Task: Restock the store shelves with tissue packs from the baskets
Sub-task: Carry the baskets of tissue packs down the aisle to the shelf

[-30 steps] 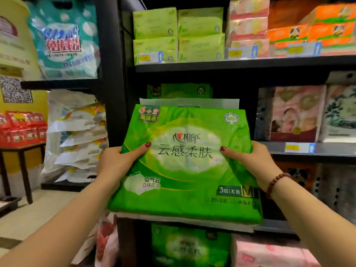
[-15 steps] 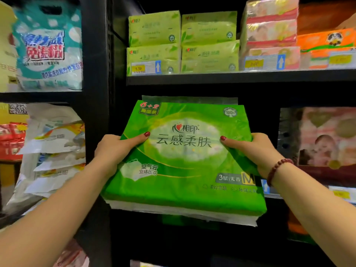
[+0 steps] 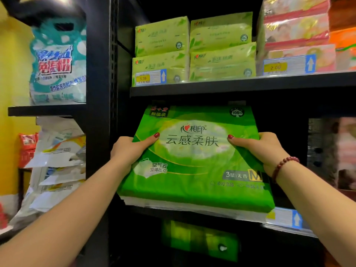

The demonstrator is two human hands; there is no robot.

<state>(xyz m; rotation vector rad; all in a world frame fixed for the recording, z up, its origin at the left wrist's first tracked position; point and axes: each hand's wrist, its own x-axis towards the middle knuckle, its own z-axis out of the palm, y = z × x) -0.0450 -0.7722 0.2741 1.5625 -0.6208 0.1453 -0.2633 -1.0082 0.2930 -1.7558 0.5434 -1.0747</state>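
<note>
Item: green tissue pack point(image 3: 192, 160), large and soft-wrapped, held tilted directly below the upper shelf board point(image 3: 240, 84), with its far edge just inside the dark bay under that board. Left hand point(image 3: 129, 149) and right hand point(image 3: 264, 151) each gripped one side, thumb on top, fingers probably curled beneath but hidden. Pale green packs point(image 3: 192, 49) stood above the board. Risk: the far edge could catch the board's underside, buckling the soft pack or working it loose from the grip.
</note>
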